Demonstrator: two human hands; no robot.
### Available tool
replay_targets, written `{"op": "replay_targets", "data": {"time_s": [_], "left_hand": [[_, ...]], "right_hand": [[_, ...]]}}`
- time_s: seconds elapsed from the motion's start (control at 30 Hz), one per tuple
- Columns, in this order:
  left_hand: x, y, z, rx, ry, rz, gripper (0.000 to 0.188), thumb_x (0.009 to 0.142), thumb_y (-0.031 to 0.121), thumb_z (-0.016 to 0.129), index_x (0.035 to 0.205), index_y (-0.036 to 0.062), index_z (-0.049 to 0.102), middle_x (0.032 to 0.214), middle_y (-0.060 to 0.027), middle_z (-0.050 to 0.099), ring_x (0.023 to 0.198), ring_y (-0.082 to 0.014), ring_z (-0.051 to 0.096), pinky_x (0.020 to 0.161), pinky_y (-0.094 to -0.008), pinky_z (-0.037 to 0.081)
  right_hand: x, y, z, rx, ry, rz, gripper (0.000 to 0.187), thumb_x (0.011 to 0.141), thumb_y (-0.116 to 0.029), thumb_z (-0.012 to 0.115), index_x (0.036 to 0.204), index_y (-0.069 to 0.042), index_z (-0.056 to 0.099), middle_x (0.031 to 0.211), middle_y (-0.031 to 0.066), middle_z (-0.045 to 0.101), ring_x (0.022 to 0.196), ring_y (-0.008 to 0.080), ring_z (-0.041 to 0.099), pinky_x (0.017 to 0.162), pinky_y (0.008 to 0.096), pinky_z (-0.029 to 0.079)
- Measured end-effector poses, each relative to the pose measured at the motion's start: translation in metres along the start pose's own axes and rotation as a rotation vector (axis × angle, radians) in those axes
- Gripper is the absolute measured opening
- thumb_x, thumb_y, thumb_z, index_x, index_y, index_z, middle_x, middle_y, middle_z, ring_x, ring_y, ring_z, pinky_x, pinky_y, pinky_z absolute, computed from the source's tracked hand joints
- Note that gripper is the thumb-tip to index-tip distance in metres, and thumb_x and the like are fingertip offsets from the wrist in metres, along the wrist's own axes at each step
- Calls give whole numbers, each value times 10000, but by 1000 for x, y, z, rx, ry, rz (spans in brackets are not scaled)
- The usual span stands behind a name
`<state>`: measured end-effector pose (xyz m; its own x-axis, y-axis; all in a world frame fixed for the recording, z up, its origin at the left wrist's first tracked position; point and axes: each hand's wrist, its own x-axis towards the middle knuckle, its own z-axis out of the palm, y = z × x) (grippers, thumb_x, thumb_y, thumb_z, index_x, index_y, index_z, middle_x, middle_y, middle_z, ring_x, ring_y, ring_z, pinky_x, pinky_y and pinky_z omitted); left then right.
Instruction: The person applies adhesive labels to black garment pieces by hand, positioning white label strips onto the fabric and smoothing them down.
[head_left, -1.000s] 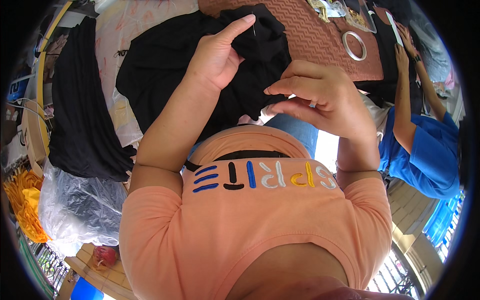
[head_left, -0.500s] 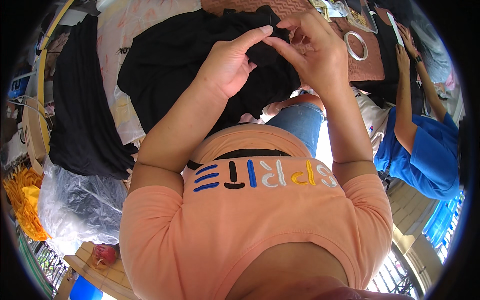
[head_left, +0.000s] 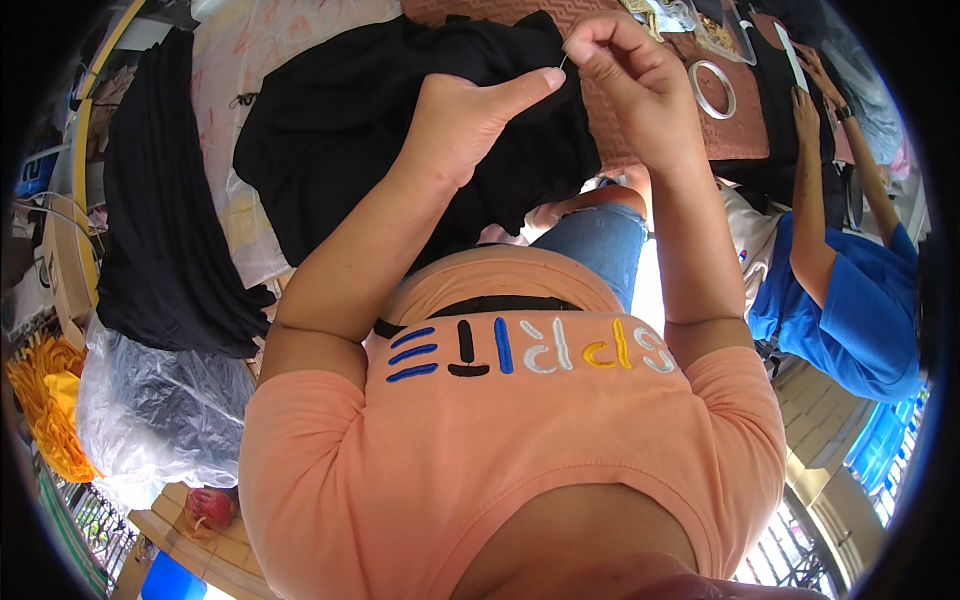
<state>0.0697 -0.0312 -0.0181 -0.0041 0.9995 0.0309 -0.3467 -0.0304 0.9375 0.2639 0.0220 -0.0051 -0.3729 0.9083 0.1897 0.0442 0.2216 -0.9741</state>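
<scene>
A wide piece of black cloth (head_left: 340, 130) lies bunched in front of me. My left hand (head_left: 462, 120) grips it near its far right edge, thumb on top and stretched to the right; the other fingers are hidden by the cloth. Close by, my right hand (head_left: 640, 90) pinches a thin needle (head_left: 564, 60) between thumb and fingertips, just above the tip of the left thumb. Any thread on it is too fine to make out.
At right, a white tape roll (head_left: 712, 90) lies on brown patterned cloth (head_left: 740, 135). Beyond it, a person in blue (head_left: 840, 310) has both hands on black cloth with a white strip (head_left: 790, 58). Another black cloth (head_left: 165, 200) and clear plastic (head_left: 165, 400) are left.
My right hand has drawn slightly right, away from the left thumb, and the needle now shows between them. The left thumb has shifted a little right and down.
</scene>
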Motion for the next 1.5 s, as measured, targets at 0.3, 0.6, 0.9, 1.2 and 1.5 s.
{"op": "replay_targets", "data": {"time_s": [0.3, 0.6, 0.9, 1.2, 1.5], "left_hand": [[-11, 8, -5, -113, -42, -283, 273, 830, 141, 837, 1000, -55, 753, 993, -102, 758, 946, -143, 715, 917, -264, 521], [-13, 6, -8, -159, -4, -307, 297, 820, 159, 850, 1003, -55, 753, 997, -101, 757, 955, -145, 713, 931, -267, 512], [-11, 11, -17, -82, 61, -348, 305, 836, 250, 841, 957, -18, 759, 969, -54, 743, 917, -110, 677, 842, -275, 477], [-3, 49, -93, 86, -185, -469, 610, 1040, 366, 566, 1447, -74, 454, 1387, -169, 600, 1216, -257, 630, 1121, -373, 417], [7, 58, -32, 1043, -451, 311, 465, 885, 295, 785, 1236, 7, 682, 1121, -103, 742, 1029, -152, 696, 936, -280, 505]], "right_hand": [[55, -44, -20, 245, 168, -76, 82, 1066, -119, 509, 1025, -74, 563, 834, 46, 668, 625, 116, 635, 582, 214, 499], [104, -71, -74, 209, 285, -299, 48, 1048, -54, 514, 1033, -64, 558, 849, 50, 649, 692, 129, 624, 642, 235, 522], [114, -42, -92, 232, 315, -186, 35, 1023, -42, 556, 1022, -75, 567, 850, 58, 644, 727, 146, 637, 676, 247, 544], [43, -36, -42, -450, 141, -69, 249, 951, -106, 702, 1181, -29, 647, 1068, 35, 687, 942, 121, 623, 841, 269, 501], [-1, 31, 1, -764, -89, -410, 279, 834, -143, 778, 1087, -48, 708, 1245, 144, 660, 1149, 355, 624, 994, 428, 490]]}}
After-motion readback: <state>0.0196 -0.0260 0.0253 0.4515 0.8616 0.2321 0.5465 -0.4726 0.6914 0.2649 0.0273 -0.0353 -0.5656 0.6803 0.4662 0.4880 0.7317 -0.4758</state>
